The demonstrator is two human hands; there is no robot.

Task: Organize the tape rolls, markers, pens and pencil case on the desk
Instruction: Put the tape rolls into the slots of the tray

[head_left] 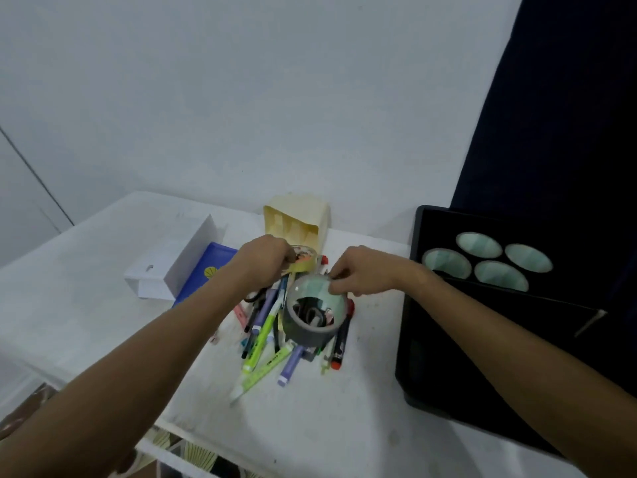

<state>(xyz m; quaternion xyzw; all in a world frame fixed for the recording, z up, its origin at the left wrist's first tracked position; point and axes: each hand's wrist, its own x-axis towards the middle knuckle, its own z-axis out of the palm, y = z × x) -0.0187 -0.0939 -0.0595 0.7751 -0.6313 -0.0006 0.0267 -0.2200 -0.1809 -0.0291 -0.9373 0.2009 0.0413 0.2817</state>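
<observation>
A heap of markers and pens [272, 336] lies in the middle of the white desk [103, 291]. A grey tape roll [312, 331] is lifted on edge above the heap, and my right hand [362, 270] pinches its upper rim. My left hand [263, 258] grips a yellowish tape roll [305, 262] with a printed pattern, just behind the heap. A blue pencil case [203, 270] lies flat to the left, partly under my left forearm.
A cream pen holder [296, 220] stands behind the heap by the wall. A white box [172, 260] sits at the left. A black tray [489, 339] at the right holds several pale green tape rolls [489, 260].
</observation>
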